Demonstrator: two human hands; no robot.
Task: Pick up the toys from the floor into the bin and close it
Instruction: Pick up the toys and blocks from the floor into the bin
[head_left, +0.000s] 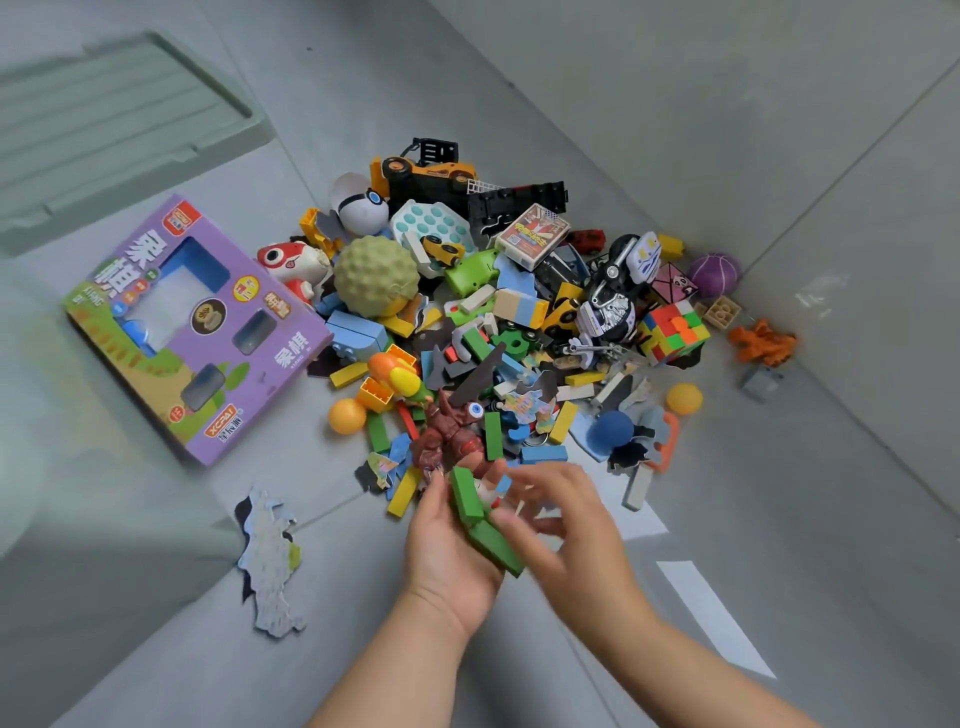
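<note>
On my feed the left hand (447, 551) lies palm up at the near edge of the toys (514, 306), its fingers cupped round two green blocks (466, 496) that rest across the palm. The right hand (566, 525) is over them from the other side, fingertips at the blocks, but it is blurred and I cannot tell whether it grips anything or is loose. The toys are heaped on the grey floor (779, 519): a brown figure (447, 436) just beyond the hands, an orange ball (347, 415) beside it, a knobbly ball (375, 275) further back, a colour cube (672, 330) to the right. A purple box (197, 327) lies left of the heap, a puzzle piece (270, 561) nearer me, and the grey-green lid (119, 119) flat at the far left, well apart from the pile
</note>
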